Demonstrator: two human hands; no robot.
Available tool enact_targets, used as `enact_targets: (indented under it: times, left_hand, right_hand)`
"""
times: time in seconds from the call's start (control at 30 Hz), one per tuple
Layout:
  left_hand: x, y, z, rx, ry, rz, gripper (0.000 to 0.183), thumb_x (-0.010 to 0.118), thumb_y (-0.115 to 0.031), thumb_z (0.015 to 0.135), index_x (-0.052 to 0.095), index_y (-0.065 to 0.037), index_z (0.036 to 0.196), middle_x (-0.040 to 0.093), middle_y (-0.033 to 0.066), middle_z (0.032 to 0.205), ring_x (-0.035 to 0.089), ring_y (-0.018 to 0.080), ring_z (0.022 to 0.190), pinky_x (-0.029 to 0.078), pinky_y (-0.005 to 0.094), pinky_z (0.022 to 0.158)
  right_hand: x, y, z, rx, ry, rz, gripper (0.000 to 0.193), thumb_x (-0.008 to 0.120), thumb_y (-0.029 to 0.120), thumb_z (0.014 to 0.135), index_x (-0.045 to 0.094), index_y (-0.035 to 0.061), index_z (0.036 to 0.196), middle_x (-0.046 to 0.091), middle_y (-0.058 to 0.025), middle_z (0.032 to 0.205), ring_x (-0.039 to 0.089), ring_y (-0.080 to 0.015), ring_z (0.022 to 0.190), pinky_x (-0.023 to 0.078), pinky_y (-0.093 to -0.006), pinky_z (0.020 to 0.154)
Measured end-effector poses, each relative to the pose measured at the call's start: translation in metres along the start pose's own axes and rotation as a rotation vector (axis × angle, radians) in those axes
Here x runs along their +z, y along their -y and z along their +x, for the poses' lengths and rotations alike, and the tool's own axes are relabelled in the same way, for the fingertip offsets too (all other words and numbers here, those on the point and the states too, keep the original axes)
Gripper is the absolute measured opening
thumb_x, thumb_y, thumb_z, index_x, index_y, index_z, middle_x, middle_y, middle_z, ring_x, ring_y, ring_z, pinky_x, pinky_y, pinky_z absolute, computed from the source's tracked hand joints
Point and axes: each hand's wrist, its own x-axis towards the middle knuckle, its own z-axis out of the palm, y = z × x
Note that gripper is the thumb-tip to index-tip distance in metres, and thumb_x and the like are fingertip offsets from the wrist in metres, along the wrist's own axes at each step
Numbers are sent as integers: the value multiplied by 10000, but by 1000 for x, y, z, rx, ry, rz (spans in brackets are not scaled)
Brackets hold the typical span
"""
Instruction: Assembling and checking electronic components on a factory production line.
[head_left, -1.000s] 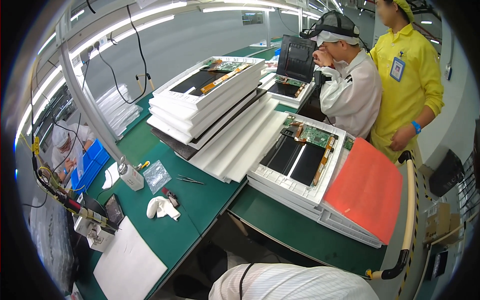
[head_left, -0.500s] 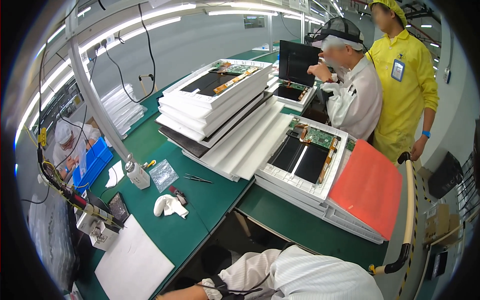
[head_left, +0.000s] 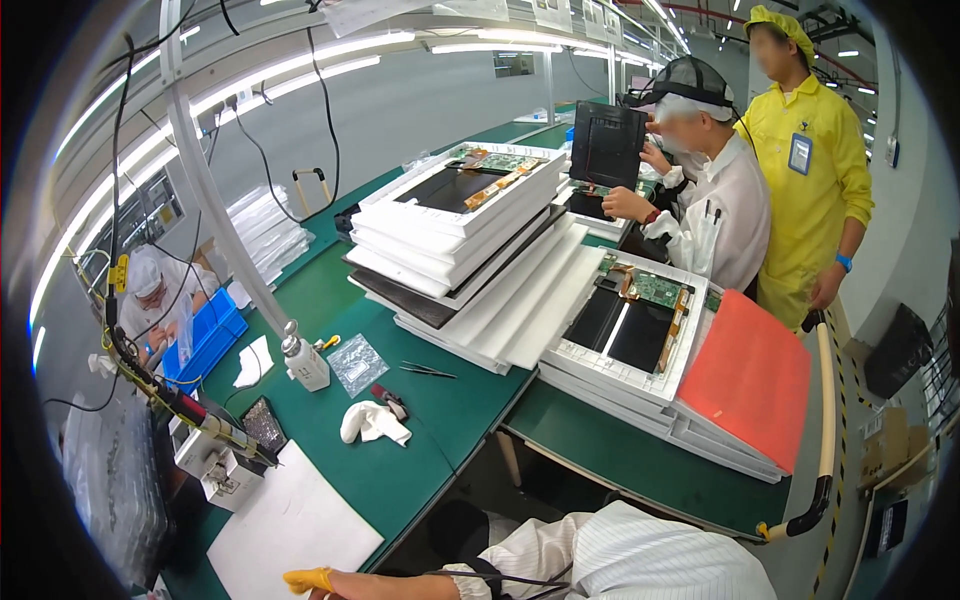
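My right hand [head_left: 312,581], with yellow coverings on its fingers, reaches in at the lower edge over the white sheet [head_left: 290,520] on the green bench. The fingers that show are stretched out, with nothing seen between them; the rest is cut off by the picture's edge. My left hand is out of the picture. Beyond the sheet lie a crumpled white cloth [head_left: 374,424], a small tool with a dark red handle [head_left: 388,398], tweezers [head_left: 428,370] and a clear plastic bag [head_left: 358,364]. A white dispenser bottle [head_left: 304,360] stands beside the bag.
Stacked white trays [head_left: 440,235] hold panels and circuit boards. More trays [head_left: 625,385] carry a red sheet [head_left: 748,375] beside a curved cart handle [head_left: 825,430]. A white-sleeved co-worker [head_left: 715,200] holds a black panel [head_left: 607,145]; a person in yellow [head_left: 805,170] stands behind. Far left, another person works by a blue bin [head_left: 208,340].
My right hand has come into view at the lower edge, over the white sheet. The view has shifted slightly. The co-worker's black panel is turned differently, and one of their hands is lower.
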Motion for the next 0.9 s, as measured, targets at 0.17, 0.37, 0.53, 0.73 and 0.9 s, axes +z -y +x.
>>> enact_targets:
  times: [0.17, 0.37, 0.53, 0.73, 0.9]
  left_hand:
    - [-15, 73, -31, -128, -122, -541, 576, 660, -480, 837, 527, -42, 1187, 615, 130, 1033, 592, 234, 868, 481, 366, 813]
    - [77, -19, 62, 554, -593, -882, 382, 506, -329, 910, 592, -31, 1134, 633, 84, 1103, 504, 215, 1101, 287, 409, 1007]
    - [144, -115, 126, 1173, -1018, -1134, 344, 378, -202, 970, 647, -23, 1089, 649, 46, 1161, 431, 200, 1296, 125, 444, 1170]
    - [141, -158, 139, 1186, -953, -1087, 312, 416, -211, 960, 651, -15, 1018, 650, 64, 1141, 492, 189, 1231, 179, 458, 1152]
    - [-23, -70, 86, -393, -40, -713, 352, 560, -294, 924, 581, 24, 1074, 620, 124, 1180, 526, 298, 1180, 346, 445, 1069]
  right_hand:
    - [-4, 92, 23, -178, 205, 1184, 894, 457, 646, 852, 150, 72, 1465, 380, -225, 1365, 527, -348, 1160, 513, -408, 898]
    - [22, 129, 21, -481, 354, 1365, 998, 356, 753, 804, 81, 62, 1469, 349, -262, 1365, 545, -408, 1121, 563, -424, 818]
    - [-7, 130, 12, -326, 289, 1073, 1006, 359, 742, 815, 71, 28, 1463, 389, -274, 1336, 567, -378, 1090, 550, -404, 836]
    - [4, 139, 16, -165, 260, 1274, 1039, 397, 739, 811, 56, 1, 1459, 426, -279, 1290, 582, -355, 1075, 527, -404, 865]
    - [-42, 123, 21, -19, 259, 1099, 1054, 429, 746, 805, 116, -26, 1451, 531, -250, 1160, 606, -298, 998, 523, -375, 828]
